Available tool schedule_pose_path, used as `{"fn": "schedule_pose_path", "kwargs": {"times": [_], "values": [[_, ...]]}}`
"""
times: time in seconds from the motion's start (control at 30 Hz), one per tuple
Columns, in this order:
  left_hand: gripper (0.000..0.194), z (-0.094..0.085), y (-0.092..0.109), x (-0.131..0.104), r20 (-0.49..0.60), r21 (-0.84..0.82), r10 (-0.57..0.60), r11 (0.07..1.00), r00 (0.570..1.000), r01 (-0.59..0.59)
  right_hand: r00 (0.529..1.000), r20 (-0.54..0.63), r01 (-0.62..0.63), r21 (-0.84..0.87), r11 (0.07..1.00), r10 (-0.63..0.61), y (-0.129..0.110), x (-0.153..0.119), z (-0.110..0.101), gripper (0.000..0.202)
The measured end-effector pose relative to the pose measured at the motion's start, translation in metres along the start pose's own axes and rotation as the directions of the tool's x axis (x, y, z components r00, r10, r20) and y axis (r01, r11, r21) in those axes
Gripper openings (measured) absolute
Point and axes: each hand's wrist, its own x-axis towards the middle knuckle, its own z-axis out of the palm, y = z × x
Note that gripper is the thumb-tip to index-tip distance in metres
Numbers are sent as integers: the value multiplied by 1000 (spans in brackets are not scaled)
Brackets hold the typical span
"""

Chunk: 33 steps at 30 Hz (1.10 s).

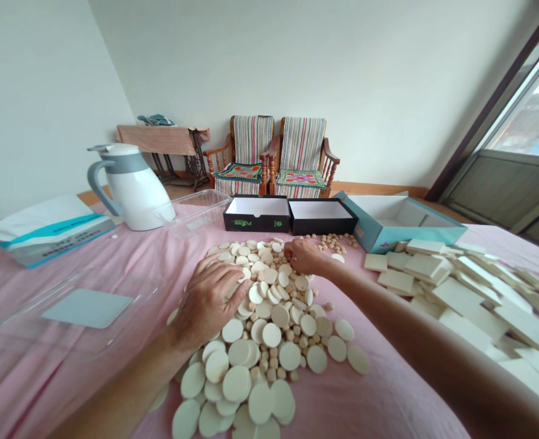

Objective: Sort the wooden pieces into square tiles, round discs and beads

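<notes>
A heap of pale round wooden discs [237, 383] lies in front of me, with small wooden beads [273, 364] mixed among them. My left hand [210, 299] rests palm down on the heap's left side, its fingers stretched forward over the discs. At the far right edge of the heap, my right hand [302, 256] has its fingers curled down close to the beads; whatever is in them is hidden. Just beyond that hand is a separate scatter of small beads [336, 242].
Behind the heap stand two open black boxes [257, 224] [324, 227] and a blue box [388, 235]. Rectangular wooden pieces [471, 299] are piled at right. On the left are a white jug [136, 192], a tissue pack [59, 235] and clear plastic trays [86, 308] [200, 210].
</notes>
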Motion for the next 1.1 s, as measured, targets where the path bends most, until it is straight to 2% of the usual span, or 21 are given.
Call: {"fn": "schedule_pose_path", "kwargs": {"times": [0.2,0.33,0.43,0.5,0.6,0.67,0.73,0.9,1.1], "values": [[9,0,1,1,1,0,-4,1000,1000,4,992,-102,-83,-28,996,80,18,-4,-11,23],[9,-1,1,1,-3,3,3,1000,1000,-3,962,-195,-207,-57,977,193,40,-7,-25,27],[8,0,1,0,0,5,4,1000,1000,-4,945,-235,-249,-67,966,227,45,-11,-31,28],[8,0,1,0,0,3,8,1000,1000,-8,960,-202,-211,-58,976,195,41,-15,-31,25],[9,1,1,1,-6,0,8,1000,1000,-8,997,-65,-46,-12,999,45,29,-20,-26,26],[9,1,1,1,-4,-2,6,1000,1000,-7,998,20,67,10,998,-67,22,-22,-23,29],[9,1,1,1,-2,-4,7,1000,1000,-7,990,65,125,11,992,-126,17,-22,-22,32],[8,0,1,1,-9,0,10,1000,1000,-10,980,144,144,-17,989,-140,10,-21,-27,34],[7,2,0,0,-1,-1,10,1000,1000,-10,977,195,114,-126,985,-88,0,-20,-28,28]]}}
